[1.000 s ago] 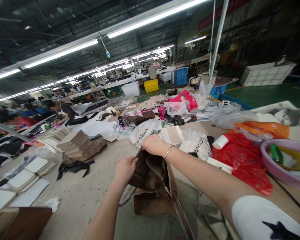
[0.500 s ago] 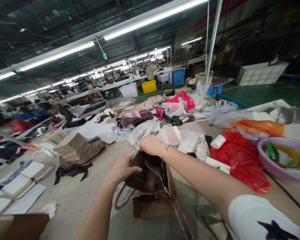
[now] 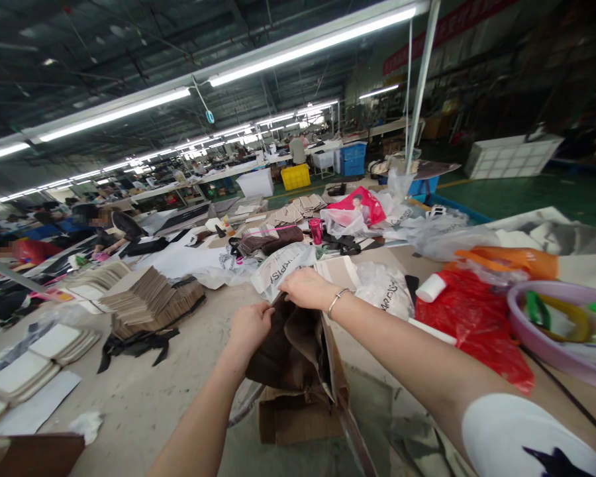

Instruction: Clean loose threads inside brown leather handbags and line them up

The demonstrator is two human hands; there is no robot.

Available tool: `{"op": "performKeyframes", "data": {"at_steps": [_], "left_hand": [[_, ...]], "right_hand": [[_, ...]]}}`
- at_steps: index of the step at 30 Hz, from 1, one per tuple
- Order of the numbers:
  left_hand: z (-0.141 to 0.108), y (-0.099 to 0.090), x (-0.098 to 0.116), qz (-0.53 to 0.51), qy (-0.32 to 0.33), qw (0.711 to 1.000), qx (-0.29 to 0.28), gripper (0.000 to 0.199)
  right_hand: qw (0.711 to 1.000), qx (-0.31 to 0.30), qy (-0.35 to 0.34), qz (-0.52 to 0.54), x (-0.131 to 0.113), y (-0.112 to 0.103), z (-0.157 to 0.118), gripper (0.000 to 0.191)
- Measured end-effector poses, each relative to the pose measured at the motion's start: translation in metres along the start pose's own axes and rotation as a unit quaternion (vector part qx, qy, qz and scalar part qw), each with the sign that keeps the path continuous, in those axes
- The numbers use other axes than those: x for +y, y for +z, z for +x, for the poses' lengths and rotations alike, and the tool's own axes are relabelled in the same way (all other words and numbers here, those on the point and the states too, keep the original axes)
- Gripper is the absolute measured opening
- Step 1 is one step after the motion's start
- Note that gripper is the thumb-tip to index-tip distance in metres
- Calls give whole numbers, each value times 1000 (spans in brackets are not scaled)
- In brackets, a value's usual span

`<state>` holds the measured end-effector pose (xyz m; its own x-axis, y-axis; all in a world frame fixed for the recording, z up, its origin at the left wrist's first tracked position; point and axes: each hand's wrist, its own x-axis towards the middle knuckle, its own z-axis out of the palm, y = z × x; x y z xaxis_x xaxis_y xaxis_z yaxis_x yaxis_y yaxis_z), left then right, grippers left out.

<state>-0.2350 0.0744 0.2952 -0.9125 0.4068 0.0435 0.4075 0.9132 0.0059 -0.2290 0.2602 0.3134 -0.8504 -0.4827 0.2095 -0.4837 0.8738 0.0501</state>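
A brown handbag (image 3: 291,344) stands with its mouth toward me, so its dark lining shows. My right hand (image 3: 305,289), with a bracelet at the wrist, is closed on the far rim of the bag. At the left part of that rim, my left hand (image 3: 251,326) pinches the edge between thumb and fingers. A handle wrapped in clear plastic (image 3: 353,434) hangs at the bag's near right side. Below the opening is a brown cardboard box (image 3: 298,421); whether the bag rests on it I cannot tell.
Stacked brown board pieces (image 3: 144,298) lie at left, with white padded pieces (image 3: 27,371) nearer me. On the right are a red plastic bag (image 3: 469,324) and a purple basin (image 3: 519,324) holding small items. A printed plastic bag (image 3: 283,265) lies beyond my hands. A person (image 3: 32,250) is at far left.
My left thumb and fingers, apart before, have closed on the bag's rim. My right hand stays on the far rim. The view has shifted slightly.
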Motion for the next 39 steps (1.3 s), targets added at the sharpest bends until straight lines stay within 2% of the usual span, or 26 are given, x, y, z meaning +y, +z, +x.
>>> {"op": "performKeyframes", "data": {"at_steps": [4,12,20,23,24,26,28,32,35,37,39], "left_hand": [[0,-1,2,-5,-6,1000,-7,28],[3,-4,6,12,-19,1000,-15,29],[2,-5,11,25,5,999,-23,28],[3,-9,6,-20,26,998,-44,25],[4,-11,5,-46,31,997,-60,26],[7,-14,3,-88,31,992,-85,45],[12,-16,4,-100,25,991,-84,57],[24,-11,13,-55,39,997,-43,28],[30,-5,18,-4,29,999,-19,29],[31,-3,19,17,17,1000,-15,31],[30,-1,19,30,6,999,-14,31]], "right_hand": [[1000,9,18,9,-4,2,2,21],[999,36,12,6,0,7,-1,22],[999,18,36,24,1,11,6,22],[999,15,39,23,1,12,8,23],[999,13,39,24,1,12,8,23],[999,12,36,28,1,12,9,23],[999,13,35,32,0,12,9,22],[998,15,39,36,-1,11,12,21],[996,16,52,75,2,9,10,23],[986,47,68,145,7,7,5,28],[959,122,95,237,14,6,-4,34]]}}
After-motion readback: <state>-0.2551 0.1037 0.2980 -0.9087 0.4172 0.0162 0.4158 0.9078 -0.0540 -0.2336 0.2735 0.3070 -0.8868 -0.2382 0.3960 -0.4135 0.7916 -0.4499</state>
